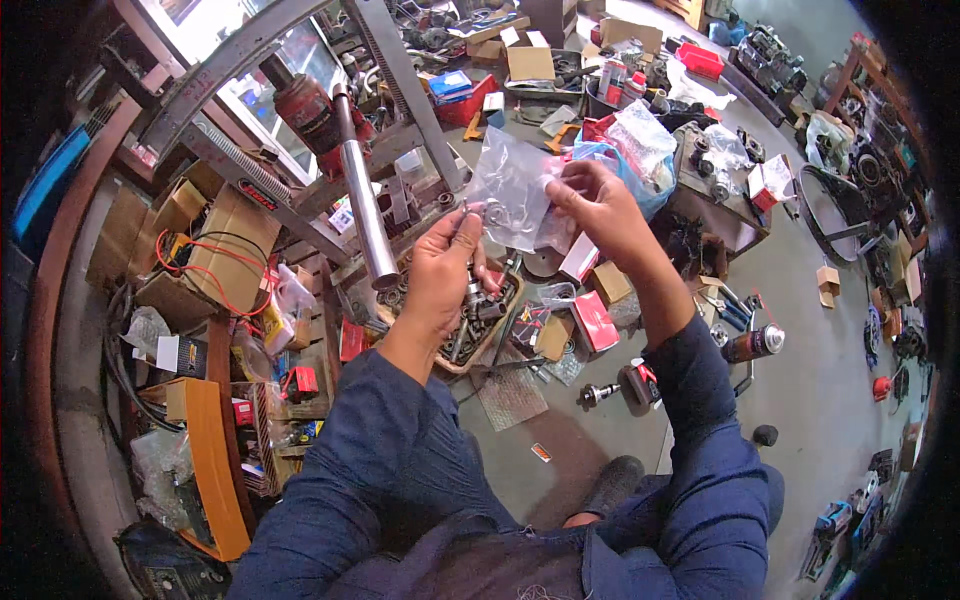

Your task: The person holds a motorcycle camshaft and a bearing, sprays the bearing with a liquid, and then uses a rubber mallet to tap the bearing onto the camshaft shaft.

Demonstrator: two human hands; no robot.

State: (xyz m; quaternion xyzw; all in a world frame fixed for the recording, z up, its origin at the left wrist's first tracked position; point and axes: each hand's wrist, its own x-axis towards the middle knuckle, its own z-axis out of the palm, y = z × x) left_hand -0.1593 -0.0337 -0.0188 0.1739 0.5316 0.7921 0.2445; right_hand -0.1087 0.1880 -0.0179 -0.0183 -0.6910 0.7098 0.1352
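Note:
A clear plastic bag point(508, 190) is stretched between my two hands. My right hand point(605, 205) is closed on its upper right side, thumb against fingers. At the bag's lower left edge my left hand point(440, 275) is closed, pinching it between thumb and forefinger. Small shiny shapes show by the left fingertips, too unclear to name. Just under that hand, a metal part point(487, 308) lies over a tray point(518, 292) of loose metal parts; whether the lower fingers touch it I cannot tell.
At the left stands a press frame with a red hydraulic jack point(305, 115) and a steel bar handle point(367, 215). Cardboard boxes point(225, 245) crowd that side. A spray can point(755, 344), pliers point(735, 308) and bubble wrap point(512, 398) lie on the floor near my legs.

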